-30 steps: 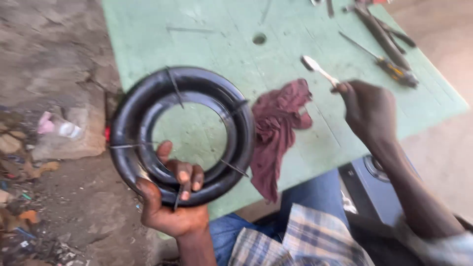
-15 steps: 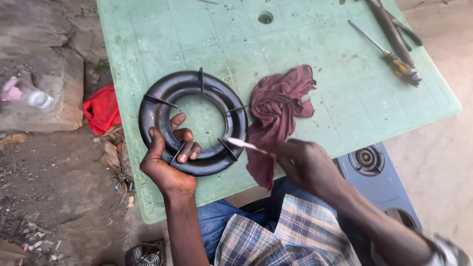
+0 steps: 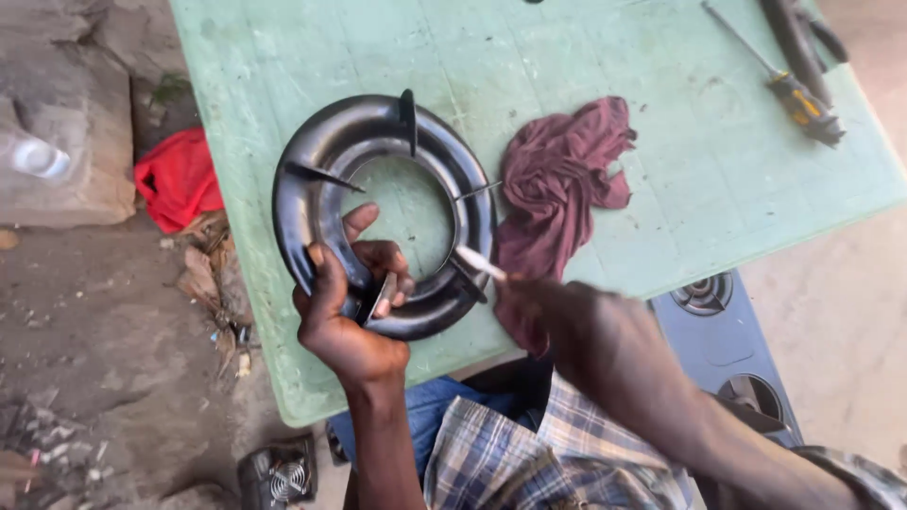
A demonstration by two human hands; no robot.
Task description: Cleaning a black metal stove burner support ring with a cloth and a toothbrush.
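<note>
A black metal ring [image 3: 321,161] with several thin prongs pointing inward lies on the green table [image 3: 614,57]. My left hand [image 3: 350,302] grips its near rim, fingers curled through the middle opening. My right hand [image 3: 576,321], blurred, holds a small white-tipped tool [image 3: 477,263] whose tip touches the ring's near right edge. A crumpled maroon rag [image 3: 557,189] lies just right of the ring, partly under my right hand.
Screwdrivers and dark hand tools [image 3: 803,76] lie at the table's far right. A grey stove top with burners [image 3: 727,349] sits below the table edge on the right. A red cloth [image 3: 175,179] and rubble lie on the ground at left.
My right hand came from the far right of the table over to the ring, bringing the white-tipped tool to its near right edge. The ring now lies lower and flatter on the table.
</note>
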